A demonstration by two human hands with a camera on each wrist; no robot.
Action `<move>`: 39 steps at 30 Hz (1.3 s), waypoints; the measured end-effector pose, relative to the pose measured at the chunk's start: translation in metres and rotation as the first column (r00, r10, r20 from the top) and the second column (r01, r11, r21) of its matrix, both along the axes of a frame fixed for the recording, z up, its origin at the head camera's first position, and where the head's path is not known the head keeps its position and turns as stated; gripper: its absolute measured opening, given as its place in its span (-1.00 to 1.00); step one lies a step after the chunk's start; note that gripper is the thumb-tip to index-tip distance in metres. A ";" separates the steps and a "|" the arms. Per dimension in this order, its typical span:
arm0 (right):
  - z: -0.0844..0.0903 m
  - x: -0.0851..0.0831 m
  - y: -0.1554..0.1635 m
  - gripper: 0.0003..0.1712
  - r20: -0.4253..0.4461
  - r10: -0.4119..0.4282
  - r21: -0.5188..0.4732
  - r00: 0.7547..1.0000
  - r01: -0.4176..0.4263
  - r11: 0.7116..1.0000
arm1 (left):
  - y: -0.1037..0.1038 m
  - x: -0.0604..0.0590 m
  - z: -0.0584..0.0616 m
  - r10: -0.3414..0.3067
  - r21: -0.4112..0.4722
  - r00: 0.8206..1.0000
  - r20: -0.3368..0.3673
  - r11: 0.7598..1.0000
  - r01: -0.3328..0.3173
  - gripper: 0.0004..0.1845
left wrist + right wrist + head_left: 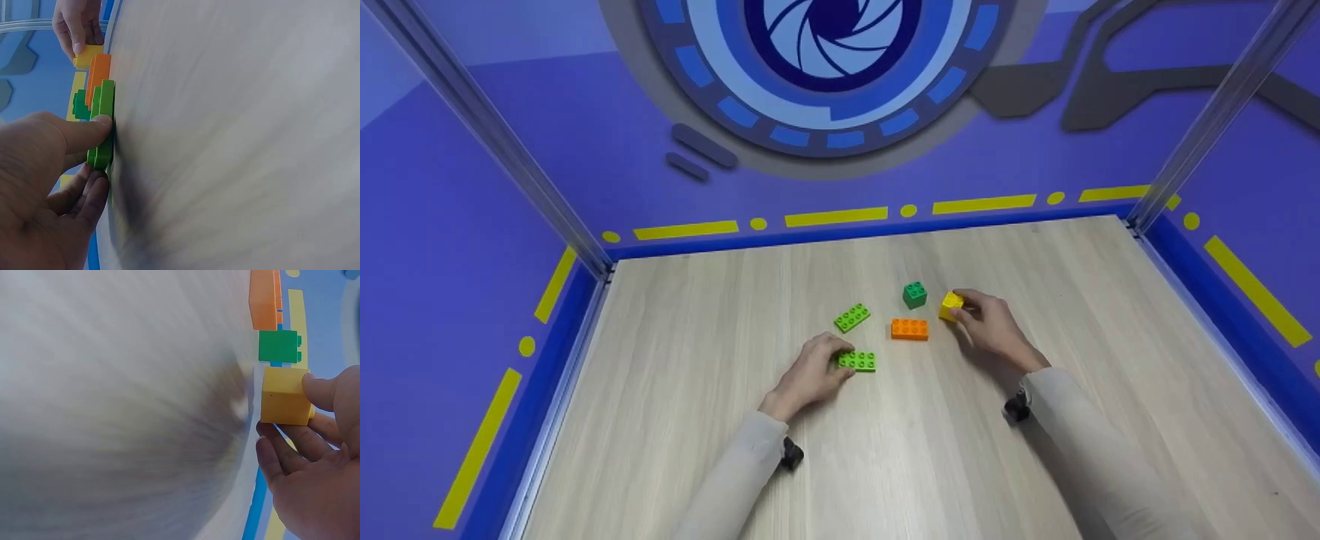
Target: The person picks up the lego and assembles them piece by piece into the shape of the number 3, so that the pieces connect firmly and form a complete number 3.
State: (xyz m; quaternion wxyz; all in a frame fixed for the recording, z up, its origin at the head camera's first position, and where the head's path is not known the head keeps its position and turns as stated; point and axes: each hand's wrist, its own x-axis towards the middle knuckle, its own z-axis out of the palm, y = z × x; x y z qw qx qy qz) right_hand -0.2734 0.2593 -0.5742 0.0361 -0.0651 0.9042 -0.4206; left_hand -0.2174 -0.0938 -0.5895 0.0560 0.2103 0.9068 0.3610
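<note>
On the wooden table, my left hand (813, 369) holds the left end of a flat light green toy brick (864, 362) between thumb and fingers. My right hand (991, 324) grips a yellow toy brick (950, 307), thumb on the near side and fingers behind it. In the right wrist view the yellow brick (284, 396) shows its plain sides, with the thumb pressed near its studded end. A second light green brick (852, 318) lies at a slant beyond the left hand. Between the hands sits an orange brick (910, 329), and a dark green brick (915, 295) stands behind it.
A pale wooden tabletop (930, 450) carries all the bricks. Blue printed panels (585, 165) with yellow markings enclose it at the back and both sides. Metal posts (1222, 112) rise at the back corners.
</note>
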 end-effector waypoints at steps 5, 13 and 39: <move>0.001 0.002 0.001 -0.46 -0.029 0.014 0.005 0.999 -0.014 1.000 | 0.001 0.002 0.000 0.007 0.007 1.000 0.015 1.000 -0.007 -0.65; 0.002 0.009 0.004 -0.46 -0.038 0.030 -0.017 0.999 -0.030 0.999 | 0.005 0.007 0.001 0.008 0.020 0.999 0.037 1.000 -0.008 -0.65; 0.022 0.025 -0.009 -0.52 -0.091 0.087 -0.085 0.992 -0.095 0.992 | 0.018 0.016 0.001 -0.057 0.007 0.998 0.021 0.998 0.057 -0.67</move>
